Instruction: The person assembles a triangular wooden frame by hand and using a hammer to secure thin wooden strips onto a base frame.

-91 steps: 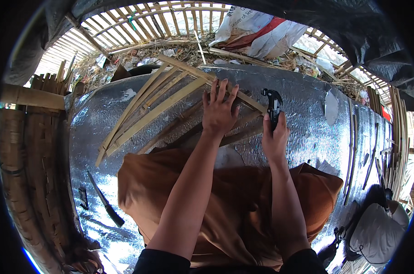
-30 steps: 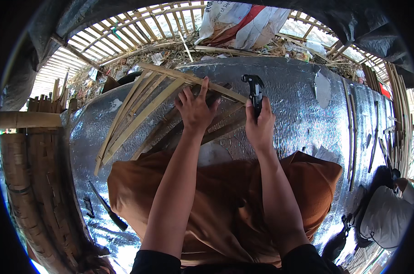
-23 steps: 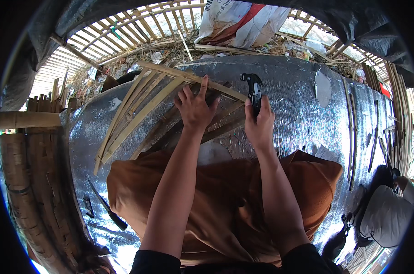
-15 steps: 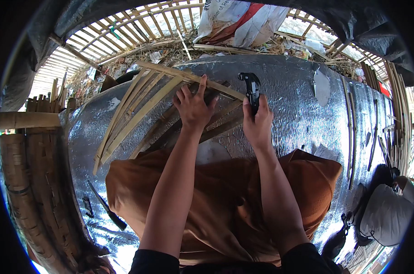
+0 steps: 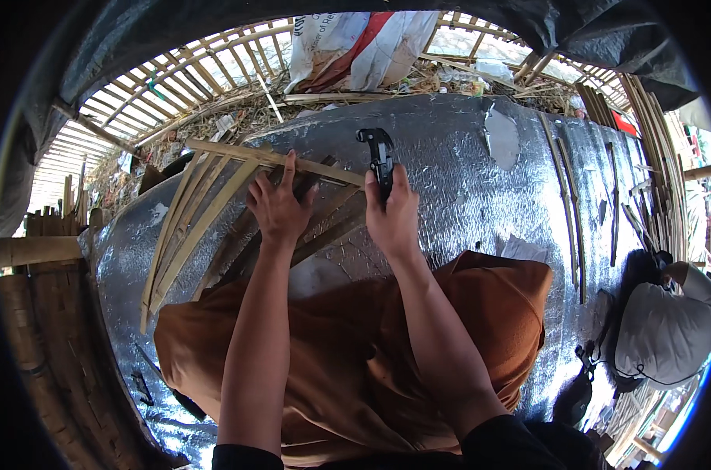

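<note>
My right hand (image 5: pixel 393 215) is wrapped round the handle of a black hammer-like multi-tool (image 5: pixel 379 153), its clawed head pointing away from me. My left hand (image 5: pixel 280 207) lies with fingers spread over a bundle of bamboo slats, its index finger across a crosswise bamboo strip (image 5: pixel 322 168). Several long light bamboo slats (image 5: pixel 204 227) fan out from that strip toward my left knee. Darker slats (image 5: pixel 329 225) run beneath and beside my left hand. The strip's right end reaches close to my right hand; whether they touch I cannot tell.
I sit on silvery foil matting (image 5: pixel 465 207), brown cloth (image 5: pixel 347 352) over my legs. Woven bamboo (image 5: pixel 57 352) stands at left; a grey bag (image 5: pixel 659 333) sits at right. Thin sticks (image 5: pixel 565 204) lie on the right side. Beyond the mat are litter and a printed sack (image 5: pixel 347 55).
The view has swung to the right, so the hands and slats appear farther left. My left hand stays spread on the slats, and my right hand still grips the multi-tool.
</note>
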`<state>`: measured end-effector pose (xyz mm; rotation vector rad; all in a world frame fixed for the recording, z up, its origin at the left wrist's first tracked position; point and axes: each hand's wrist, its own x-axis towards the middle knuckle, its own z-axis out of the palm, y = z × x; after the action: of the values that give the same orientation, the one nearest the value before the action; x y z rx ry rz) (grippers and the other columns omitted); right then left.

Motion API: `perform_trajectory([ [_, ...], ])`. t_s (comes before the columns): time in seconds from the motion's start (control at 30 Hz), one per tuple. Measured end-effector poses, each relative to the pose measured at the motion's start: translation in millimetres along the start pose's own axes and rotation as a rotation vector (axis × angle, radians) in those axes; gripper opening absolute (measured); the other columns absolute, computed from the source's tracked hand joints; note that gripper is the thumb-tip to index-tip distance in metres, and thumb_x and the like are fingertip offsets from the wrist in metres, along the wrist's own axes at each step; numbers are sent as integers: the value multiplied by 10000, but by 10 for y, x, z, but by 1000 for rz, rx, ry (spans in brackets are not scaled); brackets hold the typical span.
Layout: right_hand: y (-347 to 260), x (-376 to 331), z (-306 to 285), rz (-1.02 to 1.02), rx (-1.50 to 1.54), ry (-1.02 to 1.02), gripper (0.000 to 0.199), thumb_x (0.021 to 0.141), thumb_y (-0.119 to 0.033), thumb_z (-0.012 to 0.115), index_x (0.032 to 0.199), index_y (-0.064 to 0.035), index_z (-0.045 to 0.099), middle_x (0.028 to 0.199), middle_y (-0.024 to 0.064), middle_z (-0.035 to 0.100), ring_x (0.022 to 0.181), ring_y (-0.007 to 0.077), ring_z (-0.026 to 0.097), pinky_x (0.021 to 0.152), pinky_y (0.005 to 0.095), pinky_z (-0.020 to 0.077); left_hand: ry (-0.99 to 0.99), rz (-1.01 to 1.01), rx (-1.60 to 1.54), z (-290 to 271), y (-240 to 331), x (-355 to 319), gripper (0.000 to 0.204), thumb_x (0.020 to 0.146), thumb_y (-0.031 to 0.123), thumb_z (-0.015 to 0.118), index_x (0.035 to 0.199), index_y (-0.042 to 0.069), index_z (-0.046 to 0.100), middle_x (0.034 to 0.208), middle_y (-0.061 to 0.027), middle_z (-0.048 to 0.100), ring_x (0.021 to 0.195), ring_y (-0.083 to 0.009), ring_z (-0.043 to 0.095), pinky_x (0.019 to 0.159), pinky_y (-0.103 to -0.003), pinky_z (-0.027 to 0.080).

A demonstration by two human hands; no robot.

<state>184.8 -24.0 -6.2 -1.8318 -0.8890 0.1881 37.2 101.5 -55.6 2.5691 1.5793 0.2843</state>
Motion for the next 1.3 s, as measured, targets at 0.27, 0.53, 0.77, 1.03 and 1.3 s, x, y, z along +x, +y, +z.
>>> perform_trajectory([
  [0.27, 112, -256, -42, 45, -98, -94, 240, 981, -172, 647, 1037, 11, 502, 719, 281, 649, 700, 524, 648, 583, 576, 489, 100, 88, 47, 20, 14, -150, 874, 836, 466, 802, 1590, 403, 363, 1317, -244, 446, 1209, -458, 478, 998, -609, 400],
  [0.53, -122, -186, -262, 14, -38, -160, 284, 989, -203, 636, 1053, 27, 483, 704, 290, 645, 685, 514, 655, 593, 582, 519, 6, 68, 52, -37, -3, -286, 863, 856, 476, 777, 1596, 419, 337, 1426, -246, 393, 1314, -460, 428, 1027, -623, 388],
  [0.77, -158, -79, -433, 121, 65, -102, 273, 997, -210, 627, 1037, 20, 485, 701, 287, 649, 686, 515, 655, 589, 585, 511, 27, 27, 82, -34, -120, -308, 843, 860, 514, 760, 1586, 449, 336, 1491, -232, 361, 1394, -455, 371, 1075, -634, 372],
  [1.03, -76, -120, -371, 248, 39, -87, 274, 1004, -236, 611, 1034, 6, 486, 722, 301, 655, 713, 538, 649, 626, 622, 509, 7, -40, 90, -96, -179, -258, 851, 853, 490, 778, 1582, 454, 340, 1528, -241, 336, 1457, -477, 307, 1091, -651, 366],
  [1.3, -103, -225, -185, -51, 65, -148, 238, 983, -158, 647, 1043, 10, 489, 676, 265, 636, 647, 512, 640, 556, 584, 482, 112, 4, 37, -215, -159, -272, 850, 823, 517, 794, 1570, 402, 404, 1427, -261, 389, 1350, -525, 397, 981, -704, 411],
])
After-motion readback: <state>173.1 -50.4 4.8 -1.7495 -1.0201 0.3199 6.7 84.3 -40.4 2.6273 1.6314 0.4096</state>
